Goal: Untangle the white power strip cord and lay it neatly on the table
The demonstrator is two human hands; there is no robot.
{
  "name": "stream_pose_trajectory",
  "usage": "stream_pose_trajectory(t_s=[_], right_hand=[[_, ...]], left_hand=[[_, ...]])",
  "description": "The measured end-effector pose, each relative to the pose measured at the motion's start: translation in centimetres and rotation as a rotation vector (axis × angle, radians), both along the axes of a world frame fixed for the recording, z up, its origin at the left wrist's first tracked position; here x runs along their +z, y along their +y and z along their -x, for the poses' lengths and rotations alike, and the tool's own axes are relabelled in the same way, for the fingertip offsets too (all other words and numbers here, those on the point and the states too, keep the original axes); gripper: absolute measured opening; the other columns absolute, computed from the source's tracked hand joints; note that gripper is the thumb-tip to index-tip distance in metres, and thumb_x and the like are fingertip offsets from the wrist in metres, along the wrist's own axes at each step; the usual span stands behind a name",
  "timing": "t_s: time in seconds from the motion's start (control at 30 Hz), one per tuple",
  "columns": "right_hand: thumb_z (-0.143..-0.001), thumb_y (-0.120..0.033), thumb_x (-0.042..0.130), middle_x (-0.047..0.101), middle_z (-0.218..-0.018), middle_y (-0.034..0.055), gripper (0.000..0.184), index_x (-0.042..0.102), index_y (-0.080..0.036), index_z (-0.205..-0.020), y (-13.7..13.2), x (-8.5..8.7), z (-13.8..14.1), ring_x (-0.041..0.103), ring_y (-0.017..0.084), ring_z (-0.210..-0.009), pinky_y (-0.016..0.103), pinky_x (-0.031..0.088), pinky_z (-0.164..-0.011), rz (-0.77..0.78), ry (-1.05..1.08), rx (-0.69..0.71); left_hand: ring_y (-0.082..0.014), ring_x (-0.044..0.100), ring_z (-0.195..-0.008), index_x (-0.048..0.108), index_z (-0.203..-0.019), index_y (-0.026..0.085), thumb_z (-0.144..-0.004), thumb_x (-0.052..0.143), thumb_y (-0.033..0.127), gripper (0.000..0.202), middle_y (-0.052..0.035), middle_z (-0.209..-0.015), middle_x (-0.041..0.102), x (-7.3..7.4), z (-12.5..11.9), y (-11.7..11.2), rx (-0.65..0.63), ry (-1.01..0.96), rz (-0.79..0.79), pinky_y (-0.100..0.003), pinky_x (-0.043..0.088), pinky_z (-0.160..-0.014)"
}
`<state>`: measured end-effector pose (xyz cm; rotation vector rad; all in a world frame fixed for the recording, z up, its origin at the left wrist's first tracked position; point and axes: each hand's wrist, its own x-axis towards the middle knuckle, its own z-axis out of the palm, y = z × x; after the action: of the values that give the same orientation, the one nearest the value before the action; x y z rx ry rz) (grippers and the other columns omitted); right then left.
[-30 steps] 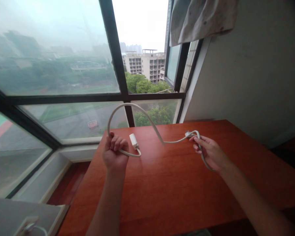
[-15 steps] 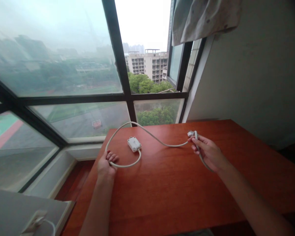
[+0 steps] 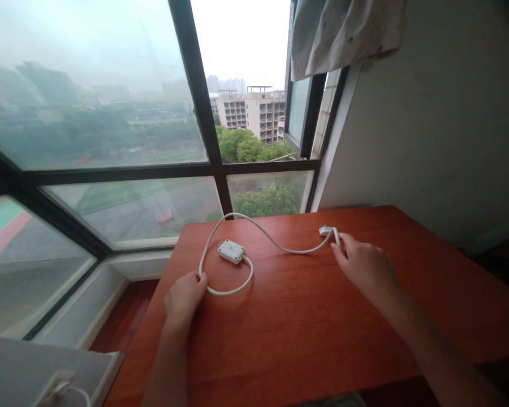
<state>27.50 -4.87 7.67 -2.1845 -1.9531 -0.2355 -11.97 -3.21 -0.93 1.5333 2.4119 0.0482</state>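
A white cable (image 3: 275,244) lies in a loose loop on the red-brown wooden table (image 3: 305,333), with a small white box (image 3: 232,251) at one end. My left hand (image 3: 184,294) rests at the table's left edge, fingers curled on the loop's near-left bend. My right hand (image 3: 365,265) lies palm down over the other stretch of the cable, fingertips pinching it just behind the white plug end (image 3: 327,230). The cable beyond my right hand is hidden under the palm.
A large dark-framed window (image 3: 214,152) stands behind the table, and a grey wall (image 3: 441,124) runs along the right. A pale cloth (image 3: 348,31) hangs at the top. A white socket with a lead (image 3: 57,387) sits on a ledge at the lower left.
My left hand has come down from a raised grip to the table edge, laying the cable loop and the white box flat on the table. My right hand turned palm down.
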Motion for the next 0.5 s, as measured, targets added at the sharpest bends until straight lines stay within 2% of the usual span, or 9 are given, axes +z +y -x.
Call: stream_pose_trajectory(t_s=[0.1, 0.2, 0.27, 0.33, 0.4, 0.5], right_hand=[[-0.093, -0.037, 0.039, 0.07, -0.076, 0.0097, 0.032, 0.065, -0.021, -0.102, 0.7, 1.0, -0.3, 0.063, 0.022, -0.062, 0.027, 0.032, -0.054, -0.026, 0.06, 0.044], [-0.092, -0.039, 0.037, 0.068, -0.074, 0.0068, 0.036, 0.068, -0.02, -0.089, 2.3, 2.4, -1.3, 0.061, 0.02, -0.065, 0.026, 0.033, -0.055, -0.066, 0.292, 0.157], [-0.09, -0.042, 0.039, 0.062, -0.063, 0.0037, 0.038, 0.066, -0.018, -0.078, 3.6, 3.3, -2.4, 0.055, 0.017, -0.058, 0.026, 0.031, -0.052, -0.042, 0.499, 0.21], [-0.088, -0.046, 0.042, 0.051, -0.052, -0.0005, 0.04, 0.063, -0.017, -0.071, 5.0, 4.1, -3.6, 0.044, 0.013, -0.047, 0.026, 0.028, -0.048, 0.023, 0.754, 0.227], [-0.085, -0.049, 0.048, 0.041, -0.047, -0.004, 0.038, 0.062, -0.017, -0.072, 6.4, 4.5, -4.8, 0.032, 0.01, -0.042, 0.025, 0.023, -0.044, 0.117, 1.007, 0.241], [-0.078, -0.046, 0.058, 0.034, -0.046, -0.0074, 0.031, 0.063, -0.015, -0.077, 8.3, 4.0, -6.5, 0.022, 0.008, -0.04, 0.025, 0.014, -0.041, 0.295, 1.306, 0.236]], left_hand=[[-0.0382, 0.064, -0.098, 0.073, -0.09, 0.021, -0.084, 0.034, 0.054, 0.052, -0.0185, -0.104, 0.07, 1.0, -1.2, -0.4, -0.033, 0.04, 0.073, -0.042, 0.046, -0.075], [-0.0389, 0.064, -0.099, 0.073, -0.088, 0.021, -0.082, 0.036, 0.059, 0.054, -0.019, -0.103, 0.07, 1.5, -1.8, -0.5, -0.054, 0.041, 0.09, -0.044, 0.046, -0.077], [-0.0388, 0.064, -0.098, 0.073, -0.088, 0.02, -0.081, 0.037, 0.06, 0.054, -0.02, -0.101, 0.07, 1.6, -1.9, -0.4, -0.053, 0.051, 0.075, -0.044, 0.047, -0.076], [-0.0383, 0.064, -0.096, 0.073, -0.087, 0.02, -0.081, 0.038, 0.061, 0.054, -0.0204, -0.1, 0.07, 1.5, -2.0, -0.4, -0.053, 0.059, 0.046, -0.043, 0.047, -0.075], [-0.0377, 0.065, -0.094, 0.072, -0.085, 0.02, -0.081, 0.04, 0.061, 0.052, -0.0199, -0.097, 0.07, 1.3, -2.1, -0.4, -0.063, 0.055, 0.023, -0.043, 0.046, -0.075], [-0.0376, 0.065, -0.092, 0.071, -0.081, 0.02, -0.08, 0.042, 0.062, 0.05, -0.0187, -0.094, 0.07, 1.1, -2.1, -0.5, -0.079, 0.042, 0.01, -0.042, 0.046, -0.073]])
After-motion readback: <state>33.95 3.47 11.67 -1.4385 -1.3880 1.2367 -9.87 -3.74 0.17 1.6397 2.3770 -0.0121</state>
